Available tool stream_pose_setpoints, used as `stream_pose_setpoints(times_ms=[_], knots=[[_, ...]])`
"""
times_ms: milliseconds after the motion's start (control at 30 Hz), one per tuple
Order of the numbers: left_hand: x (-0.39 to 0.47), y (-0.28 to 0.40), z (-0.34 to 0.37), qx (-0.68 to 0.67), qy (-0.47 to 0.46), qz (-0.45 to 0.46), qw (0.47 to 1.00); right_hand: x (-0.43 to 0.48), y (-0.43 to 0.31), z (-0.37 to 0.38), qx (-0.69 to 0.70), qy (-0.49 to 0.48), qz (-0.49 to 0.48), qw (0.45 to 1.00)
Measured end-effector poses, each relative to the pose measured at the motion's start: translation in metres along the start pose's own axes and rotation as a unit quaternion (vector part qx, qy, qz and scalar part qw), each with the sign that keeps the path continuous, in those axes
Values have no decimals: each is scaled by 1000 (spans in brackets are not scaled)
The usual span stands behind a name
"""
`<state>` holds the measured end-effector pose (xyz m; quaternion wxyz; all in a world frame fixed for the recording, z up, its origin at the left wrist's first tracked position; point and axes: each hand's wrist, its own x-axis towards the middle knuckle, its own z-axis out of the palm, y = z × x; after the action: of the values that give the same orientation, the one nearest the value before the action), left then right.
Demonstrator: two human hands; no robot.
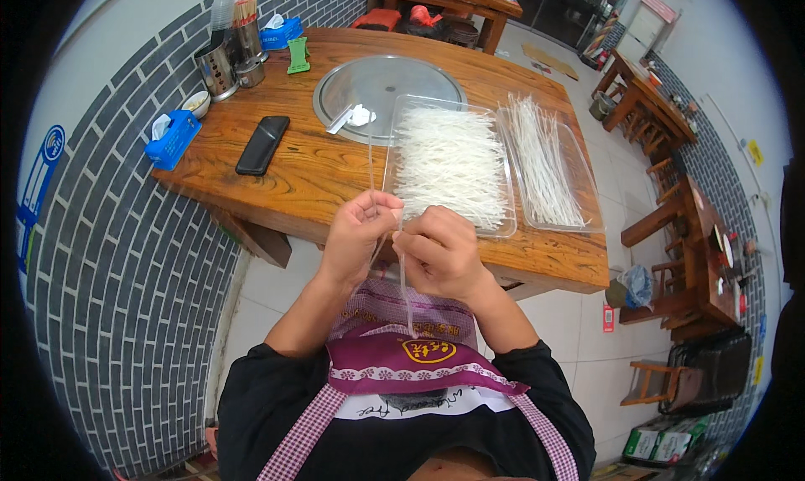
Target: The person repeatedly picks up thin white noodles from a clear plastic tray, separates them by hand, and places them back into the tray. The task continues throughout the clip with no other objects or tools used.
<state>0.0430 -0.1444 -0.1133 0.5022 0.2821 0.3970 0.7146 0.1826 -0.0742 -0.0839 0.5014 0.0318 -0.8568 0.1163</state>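
Note:
My left hand (357,234) and my right hand (441,249) meet above the table's near edge, fingertips almost touching. Both pinch thin, pale noodle-like strands (406,292); one end hangs down in front of the apron, another length rises past my left hand. Just beyond my right hand, a clear plastic tray (510,220) holds a thick layer of short white strands (449,166), mostly lying crosswise. To its right, a second clear tray (582,166) carries a bundle of longer white strands (544,166) laid lengthwise, with ends over the far rim. Fingers hide the exact contact.
On the wooden table (302,191) lie a black phone (263,146) and a round metal plate (352,81) with crumpled white tissue (361,115). Blue tissue boxes (173,142), a metal utensil holder (216,72) and a green stand (299,55) are along the left. A brick-patterned wall (119,248) borders that side.

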Motion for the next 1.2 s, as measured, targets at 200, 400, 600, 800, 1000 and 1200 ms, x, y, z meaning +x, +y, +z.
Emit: stream_pose_setpoints(times_ms=[200,400,600,800,1000,1200], knots=[[-2,-3,-2,25,-38,-15,999,8,-5,-10,80,-1,73,994],[-7,-4,0,93,-125,96,983,6,21,-19,413,56,418,807],[-4,0,7,52,-53,253,965,-7,33,12,659,134,505,541],[1,2,5,-39,77,202,976,-17,-4,29,401,201,374,812],[-1,-4,2,138,24,181,973,-7,-4,21,9,88,-17,996],[-8,-3,0,246,-185,174,935,0,-5,-10,50,194,258,945]])
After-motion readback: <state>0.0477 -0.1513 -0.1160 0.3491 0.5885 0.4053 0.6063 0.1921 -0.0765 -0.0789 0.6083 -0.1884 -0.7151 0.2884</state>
